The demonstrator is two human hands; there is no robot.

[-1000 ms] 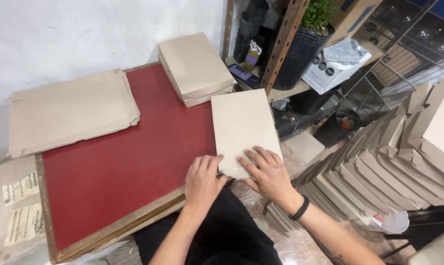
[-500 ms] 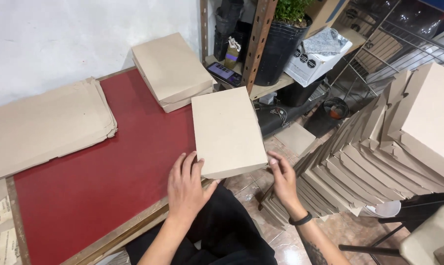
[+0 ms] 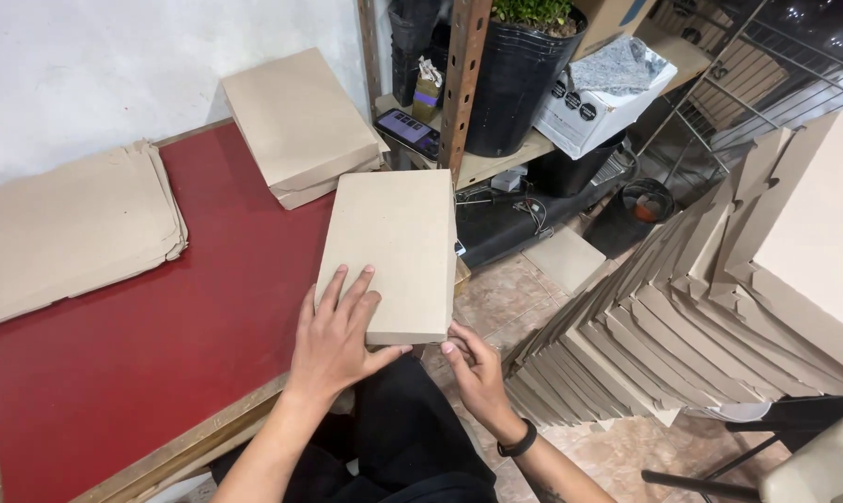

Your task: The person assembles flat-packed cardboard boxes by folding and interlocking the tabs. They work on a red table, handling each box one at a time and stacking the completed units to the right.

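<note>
flat tan cardboard box [image 3: 390, 253] lies at the right edge of the red worktop [image 3: 142, 335], its right side hanging out past that edge, near corner toward the person. left hand [image 3: 335, 331] rests palm down on the box's near left corner, fingers spread apart and flat on the lid, thumb out along the near edge. right hand [image 3: 472, 366] is just off the worktop at the box's near right corner, fingers loosely curled with the tips touching the underside or edge there, not clearly clamped; black band on its wrist. second closed tan box [image 3: 298, 126] sits at the far edge of the worktop, just beyond the first, apart from it. stack of flat cardboard sheets [image 3: 67, 228] lies at the far left corner, well apart from both hands. right of the worktop, on the floor, a long leaning row of folded cardboard blanks [image 3: 682, 317]. behind, a rusty shelf post [image 3: 463, 74] with a black plant pot [image 3: 524, 74] and a white carton [image 3: 603, 102] on the shelf.
</note>
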